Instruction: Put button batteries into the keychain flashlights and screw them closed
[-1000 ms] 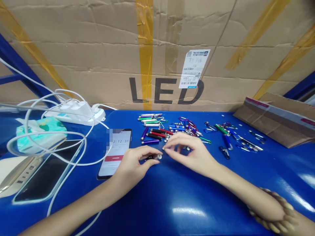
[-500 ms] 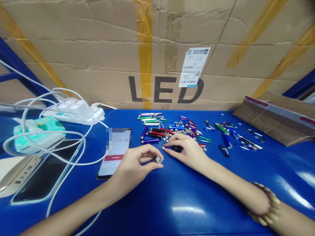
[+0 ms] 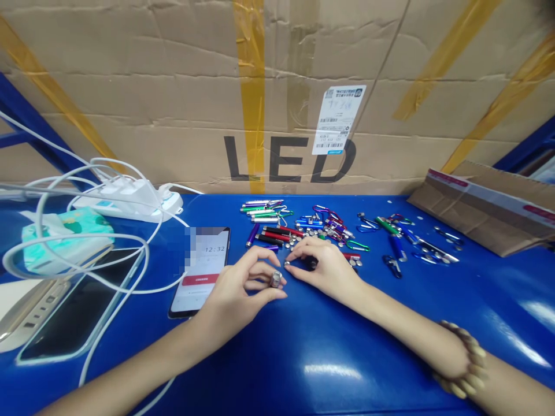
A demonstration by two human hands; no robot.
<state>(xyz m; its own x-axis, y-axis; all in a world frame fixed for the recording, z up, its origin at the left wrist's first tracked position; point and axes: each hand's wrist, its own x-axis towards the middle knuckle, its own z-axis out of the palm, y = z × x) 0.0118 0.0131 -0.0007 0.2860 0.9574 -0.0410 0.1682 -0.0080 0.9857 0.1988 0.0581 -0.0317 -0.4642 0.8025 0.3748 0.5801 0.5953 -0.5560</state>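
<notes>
My left hand [image 3: 245, 280] is closed around a small metal flashlight tube [image 3: 276, 279], its round silver end facing me and its index finger lifted off it. My right hand [image 3: 323, 263] pinches a tiny silver button cell [image 3: 287, 263] between thumb and index finger, a short gap from the tube. Something dark and round [image 3: 311, 263] shows beneath the right palm; I cannot make out what it is. Behind the hands lie red and black flashlights [image 3: 277, 231], a purple tube [image 3: 252, 235], loose button cells [image 3: 293, 238] and colored carabiners [image 3: 358, 245].
A lit phone [image 3: 203, 271] lies left of my left hand, with a dark-screened phone [image 3: 82, 306] farther left. White cables [image 3: 147, 254] loop over a power strip [image 3: 171, 202] and a tissue pack [image 3: 65, 231]. A large carton [image 3: 173, 115] stands behind; an open cardboard box [image 3: 481, 214] sits right.
My left index finger has lifted away from the thumb, and the tube's end has tilted slightly. The right hand keeps its pinch. The whole view has shifted a little.
</notes>
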